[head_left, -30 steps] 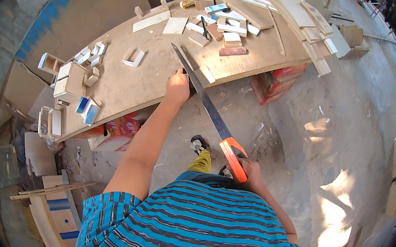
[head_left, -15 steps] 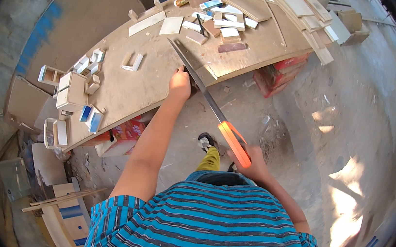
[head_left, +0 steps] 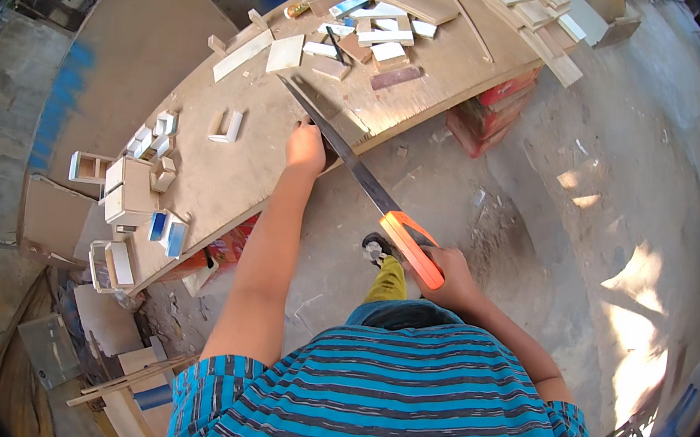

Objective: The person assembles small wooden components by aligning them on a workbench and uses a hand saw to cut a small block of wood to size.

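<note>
My right hand (head_left: 453,279) is closed around the orange handle of a handsaw (head_left: 356,167). The saw's long dark blade slants up and left across the near edge of the wooden worktable (head_left: 247,133), its tip over the tabletop. At that edge, beside the blade, my left hand (head_left: 306,146) is closed on something that the hand and blade mostly hide. A small U-shaped wooden frame (head_left: 226,127) lies on the table to the left of this hand.
Wood offcuts (head_left: 384,37) pile up at the table's far side, with long boards (head_left: 528,23) overhanging its right end. Small box-like wooden pieces (head_left: 129,198) crowd the left end. Red packages (head_left: 491,114) sit beneath the table. My shoe (head_left: 377,246) is on the dusty floor.
The whole view has tilted and shifted slightly. Both hands keep their grips, and the saw still crosses the same stretch of table edge; any stroke of it is too small to tell.
</note>
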`<control>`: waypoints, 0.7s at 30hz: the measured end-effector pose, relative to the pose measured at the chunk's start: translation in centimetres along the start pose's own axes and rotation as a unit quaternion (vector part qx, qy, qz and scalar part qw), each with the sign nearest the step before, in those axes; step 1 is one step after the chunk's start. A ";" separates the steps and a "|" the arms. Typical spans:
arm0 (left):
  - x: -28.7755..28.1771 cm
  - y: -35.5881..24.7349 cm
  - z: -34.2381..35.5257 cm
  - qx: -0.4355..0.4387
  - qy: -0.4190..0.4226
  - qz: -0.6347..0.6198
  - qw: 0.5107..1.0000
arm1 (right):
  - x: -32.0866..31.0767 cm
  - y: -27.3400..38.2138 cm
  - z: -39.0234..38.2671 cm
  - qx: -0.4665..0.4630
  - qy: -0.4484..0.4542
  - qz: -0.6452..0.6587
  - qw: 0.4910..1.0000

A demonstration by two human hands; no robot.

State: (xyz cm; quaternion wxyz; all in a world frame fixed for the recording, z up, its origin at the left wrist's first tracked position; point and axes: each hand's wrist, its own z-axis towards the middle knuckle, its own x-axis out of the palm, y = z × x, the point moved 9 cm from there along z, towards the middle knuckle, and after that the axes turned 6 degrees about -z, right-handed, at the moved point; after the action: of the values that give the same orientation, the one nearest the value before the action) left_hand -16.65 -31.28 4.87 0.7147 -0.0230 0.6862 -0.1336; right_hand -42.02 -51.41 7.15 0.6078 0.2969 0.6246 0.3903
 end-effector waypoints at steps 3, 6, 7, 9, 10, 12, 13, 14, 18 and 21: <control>-0.3 -0.4 -0.3 -0.028 0.008 -0.030 0.999 | -0.1 -0.6 -0.9 0.024 0.009 0.018 1.000; -0.8 -2.0 -0.8 -0.006 0.062 0.044 0.997 | -0.2 -2.8 -4.5 0.065 0.017 0.057 0.996; -0.7 -2.0 -0.8 -0.004 0.067 0.037 0.997 | -0.6 -2.5 -5.0 0.077 0.016 0.071 0.994; -0.6 -1.7 -0.7 0.001 0.080 0.023 0.997 | -1.0 -2.4 -3.8 0.092 0.033 0.082 0.992; -0.6 -1.1 -0.6 -0.011 0.056 -0.013 0.998 | -1.1 -1.8 -2.8 0.104 0.042 0.089 0.990; 0.7 1.2 0.2 -0.035 0.006 -0.088 0.995 | 0.2 -1.1 0.9 0.038 0.032 0.024 0.998; 2.0 2.9 0.7 -0.036 -0.001 -0.151 0.988 | 0.6 -0.5 2.0 0.000 0.029 -0.010 1.000; 2.0 3.1 0.9 -0.036 -0.005 -0.213 0.976 | 0.9 -0.8 2.0 0.016 0.043 -0.005 0.999; 0.4 -0.9 -0.4 0.000 0.033 0.027 0.999 | 0.0 -2.9 -2.4 0.062 0.037 0.054 0.996; 0.4 -0.7 -0.6 0.016 0.039 0.022 0.999 | -0.9 -3.0 -3.7 0.078 0.038 0.101 0.991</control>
State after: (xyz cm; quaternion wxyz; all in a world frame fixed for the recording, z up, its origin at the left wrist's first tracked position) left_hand -17.35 -31.98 4.57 0.6903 0.0090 0.7118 -0.1296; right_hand -45.30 -54.15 4.92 0.5159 0.3900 0.6427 0.4106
